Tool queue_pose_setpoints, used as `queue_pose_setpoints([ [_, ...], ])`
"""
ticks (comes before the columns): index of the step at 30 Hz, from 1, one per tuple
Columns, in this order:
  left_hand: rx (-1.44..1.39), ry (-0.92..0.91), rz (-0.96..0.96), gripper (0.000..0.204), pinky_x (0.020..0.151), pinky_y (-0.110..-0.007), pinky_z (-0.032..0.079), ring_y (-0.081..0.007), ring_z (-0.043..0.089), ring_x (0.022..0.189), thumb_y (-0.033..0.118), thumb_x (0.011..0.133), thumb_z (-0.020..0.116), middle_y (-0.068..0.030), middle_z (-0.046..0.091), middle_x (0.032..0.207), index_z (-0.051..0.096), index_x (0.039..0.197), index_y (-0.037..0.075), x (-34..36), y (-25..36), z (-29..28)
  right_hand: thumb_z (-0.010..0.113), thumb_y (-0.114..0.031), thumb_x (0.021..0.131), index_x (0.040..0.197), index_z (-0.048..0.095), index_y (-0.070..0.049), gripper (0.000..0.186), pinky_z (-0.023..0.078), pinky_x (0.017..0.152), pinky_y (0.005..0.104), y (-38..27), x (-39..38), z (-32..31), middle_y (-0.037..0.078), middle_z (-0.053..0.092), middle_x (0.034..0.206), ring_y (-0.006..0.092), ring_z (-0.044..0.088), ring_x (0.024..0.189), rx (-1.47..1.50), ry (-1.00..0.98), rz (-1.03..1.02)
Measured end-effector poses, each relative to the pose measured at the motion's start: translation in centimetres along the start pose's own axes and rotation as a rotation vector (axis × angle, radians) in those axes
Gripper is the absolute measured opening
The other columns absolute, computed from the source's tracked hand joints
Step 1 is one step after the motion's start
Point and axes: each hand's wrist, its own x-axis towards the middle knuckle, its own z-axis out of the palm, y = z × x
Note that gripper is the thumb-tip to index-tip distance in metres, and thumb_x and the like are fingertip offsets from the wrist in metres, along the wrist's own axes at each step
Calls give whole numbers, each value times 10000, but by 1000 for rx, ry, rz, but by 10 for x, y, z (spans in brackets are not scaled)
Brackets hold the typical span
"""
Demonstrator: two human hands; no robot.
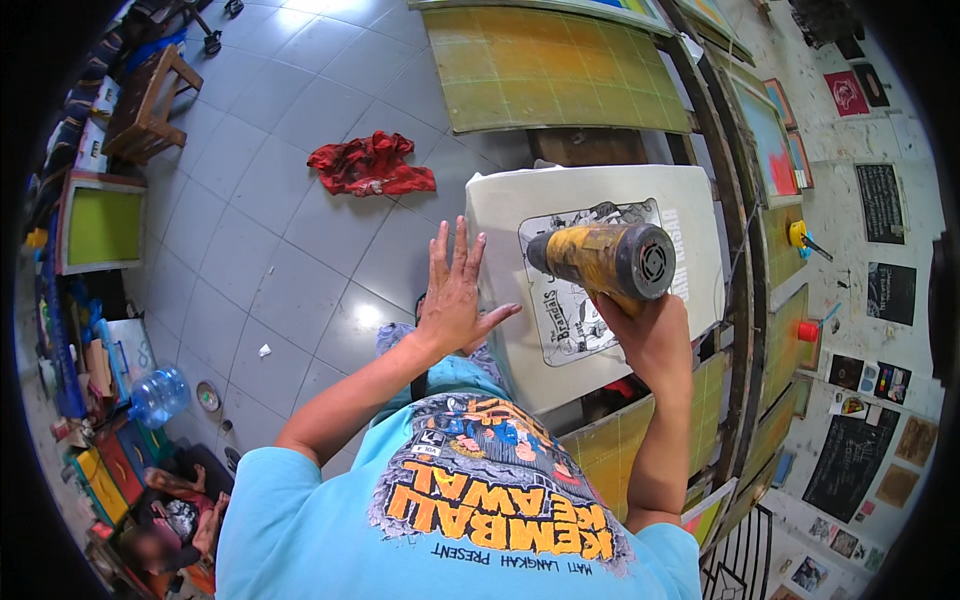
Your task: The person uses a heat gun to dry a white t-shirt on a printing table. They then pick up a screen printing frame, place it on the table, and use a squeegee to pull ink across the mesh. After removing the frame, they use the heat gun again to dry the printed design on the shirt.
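My right hand (650, 345) is wrapped round the grip of a worn yellow and black heat gun (590, 255). Its dark nozzle points left, over a black-and-white print (575, 320) on cream fabric (490, 225). The fabric is spread over a flat board, whose own surface is hidden. My left hand (455, 295) hovers by the fabric's left edge, fingers spread and nothing in it; whether the thumb touches the fabric I cannot tell. The heat gun covers part of the print.
Printing screens (560, 70) with yellow-green mesh line a dark rack (740, 200) beyond and to the right. A red cloth (372, 165) lies on the tiled floor. At left are a wooden stool (150, 105), a blue water bottle (160, 393) and another person (180, 520).
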Motion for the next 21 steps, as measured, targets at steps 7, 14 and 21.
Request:
queue_pose_setpoints([
  [7,-16,10,8,1101,1252,-690,158,-558,31,1585,581,797,850,-293,59,1741,338,1606,37,-3,4,2,794,-146,916,1136,723,61,310,571,747,416,0,20,5,232,773,925,355,776,842,6,14,-75],
  [14,60,-57,126,794,1242,-719,144,-565,4,1586,581,823,822,-274,30,1753,604,1494,217,-4,11,4,795,-209,914,1116,733,49,334,570,761,455,0,26,-1,258,757,916,410,749,861,-8,42,-134],
  [21,199,-195,90,871,1259,-697,58,-561,-51,1590,696,862,713,-318,12,1738,530,1572,225,5,27,7,803,-297,901,1040,756,50,377,563,764,516,2,43,1,295,731,905,488,705,889,-14,74,-116],
])
